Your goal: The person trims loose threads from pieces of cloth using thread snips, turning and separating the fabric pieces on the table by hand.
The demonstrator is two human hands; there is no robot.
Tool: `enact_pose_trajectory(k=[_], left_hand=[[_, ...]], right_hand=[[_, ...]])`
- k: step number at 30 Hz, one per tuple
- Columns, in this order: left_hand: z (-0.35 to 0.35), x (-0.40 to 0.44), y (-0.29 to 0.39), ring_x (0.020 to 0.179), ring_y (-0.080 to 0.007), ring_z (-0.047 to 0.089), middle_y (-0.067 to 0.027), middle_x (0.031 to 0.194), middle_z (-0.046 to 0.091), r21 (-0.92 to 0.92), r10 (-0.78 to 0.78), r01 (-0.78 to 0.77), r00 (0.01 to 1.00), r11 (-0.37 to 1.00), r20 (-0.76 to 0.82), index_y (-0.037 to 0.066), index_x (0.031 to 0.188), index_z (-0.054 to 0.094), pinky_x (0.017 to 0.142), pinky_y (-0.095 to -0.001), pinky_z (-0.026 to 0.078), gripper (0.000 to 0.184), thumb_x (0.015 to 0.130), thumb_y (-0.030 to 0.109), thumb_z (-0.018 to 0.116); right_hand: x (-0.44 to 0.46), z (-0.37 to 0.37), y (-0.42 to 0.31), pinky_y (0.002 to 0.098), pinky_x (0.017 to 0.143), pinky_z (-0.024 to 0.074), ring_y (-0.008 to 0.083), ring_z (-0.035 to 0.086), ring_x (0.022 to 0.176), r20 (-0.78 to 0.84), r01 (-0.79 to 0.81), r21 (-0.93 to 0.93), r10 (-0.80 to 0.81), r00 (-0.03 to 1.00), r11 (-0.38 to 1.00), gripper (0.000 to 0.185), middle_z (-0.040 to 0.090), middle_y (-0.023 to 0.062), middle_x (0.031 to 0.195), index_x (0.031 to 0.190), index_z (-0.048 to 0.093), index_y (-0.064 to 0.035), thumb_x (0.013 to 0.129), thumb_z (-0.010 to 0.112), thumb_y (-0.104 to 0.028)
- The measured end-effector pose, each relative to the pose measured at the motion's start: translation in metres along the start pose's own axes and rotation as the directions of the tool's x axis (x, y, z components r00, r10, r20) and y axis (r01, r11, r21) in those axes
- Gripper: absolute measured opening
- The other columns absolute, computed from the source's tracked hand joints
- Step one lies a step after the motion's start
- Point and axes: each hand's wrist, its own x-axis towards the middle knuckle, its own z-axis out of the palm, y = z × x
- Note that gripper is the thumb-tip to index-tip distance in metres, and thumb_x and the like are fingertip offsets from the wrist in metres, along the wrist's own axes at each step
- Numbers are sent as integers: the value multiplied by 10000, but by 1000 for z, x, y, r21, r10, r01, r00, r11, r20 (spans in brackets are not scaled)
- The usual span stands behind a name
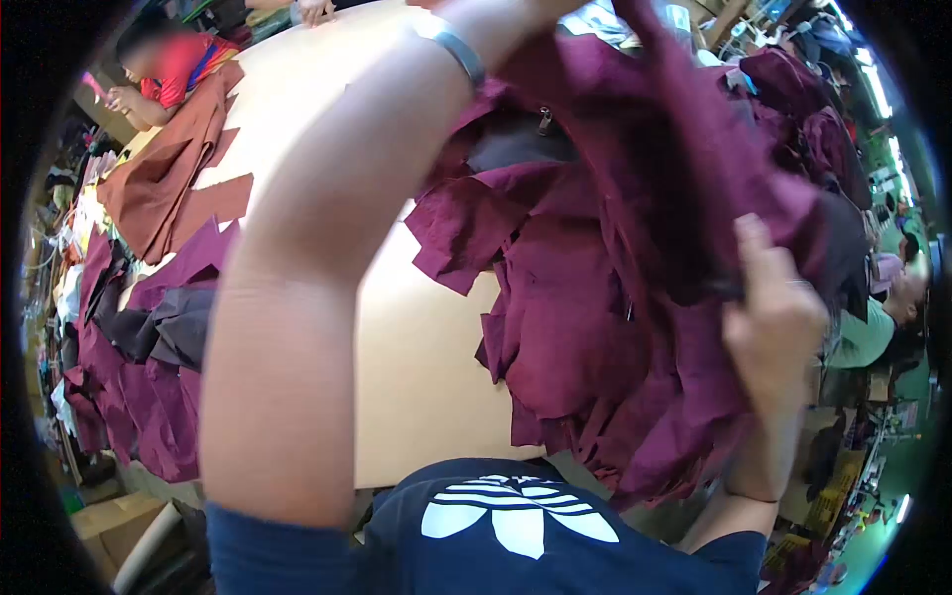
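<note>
A large piece of maroon cloth [694, 149], blurred by motion, is raised over a heap of maroon cloth pieces [575, 307] on the table. My right hand [778, 317] is at the right side of the raised cloth, thumb and fingers closed on its edge, the hand somewhat blurred. My left arm reaches far up across the view, a metal band on the wrist. At the top edge, my left hand [555, 8] is mostly cut off beside the raised cloth, its fingers hidden. A metal zip pull [544, 121] shows on dark fabric in the heap.
The pale table [426, 367] carries rust-brown cloth [174, 183] at the far left and more maroon and dark grey pieces [149, 347] nearer. A person in red [183, 69] leans at the far left edge. Another person in light green [863, 337] is at the right.
</note>
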Motion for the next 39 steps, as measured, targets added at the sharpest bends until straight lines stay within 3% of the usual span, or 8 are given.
enact_pose_trajectory(k=[4,10,15,18,22,28,34,39], left_hand=[[92,-95,97,1166,-291,377,-35,1194,444,-448,-11,79,988,890,152,200,1122,507,795,-679,337,301,829,255,460],[40,-203,80,1206,-375,333,-135,1304,355,-707,-339,348,927,615,162,186,1232,449,881,-593,336,479,760,134,509],[3,-352,47,1241,-379,298,-137,1364,297,-502,-395,519,854,692,338,185,1201,501,926,-590,268,468,741,101,526],[-68,-411,-22,1263,-368,251,-138,1340,329,-148,-449,690,603,708,659,147,1198,493,954,-556,260,469,735,129,566],[-110,-488,-100,1227,-368,308,-124,1314,353,74,-657,765,495,639,568,163,1191,471,942,-541,317,484,728,166,611],[-113,-578,-127,1214,-343,326,-90,1337,325,265,-625,873,58,410,778,164,1303,337,905,-631,293,623,755,265,615],[-119,-604,-89,1140,-326,411,-67,1244,460,11,-591,833,382,552,710,135,1217,454,935,-624,242,460,764,169,526],[-141,-605,-94,1166,-328,377,-67,1258,434,-181,-601,860,469,476,647,162,1220,453,975,-531,260,572,679,140,638]], right_hand=[[-12,105,-32,374,588,455,295,577,651,81,159,424,-212,974,892,572,556,119,804,1196,458,-40,659,643,-110],[-15,98,-63,386,606,459,317,580,684,96,211,474,-289,952,855,575,561,148,864,1215,443,-28,664,604,-52],[-7,98,-53,400,789,441,359,561,944,183,54,576,-193,964,816,495,573,202,1049,1177,500,-51,687,555,-6],[-8,79,-47,395,800,436,350,553,956,224,66,519,-210,952,852,469,568,188,1063,1184,494,-63,727,598,-73],[-16,28,-56,406,691,445,332,569,861,137,116,258,-155,978,959,513,549,131,1044,1248,429,-121,766,607,-127],[-31,-34,-157,321,746,477,232,609,867,180,54,793,-319,931,606,394,595,149,1008,1110,547,-16,727,635,-52],[-4,-1,-355,363,743,472,301,581,911,-100,313,930,-689,718,192,487,510,129,1144,1148,508,-115,693,682,-110],[23,17,-513,406,669,487,358,586,853,-28,387,812,-635,772,436,754,403,154,1271,1312,290,-124,696,692,-291]])
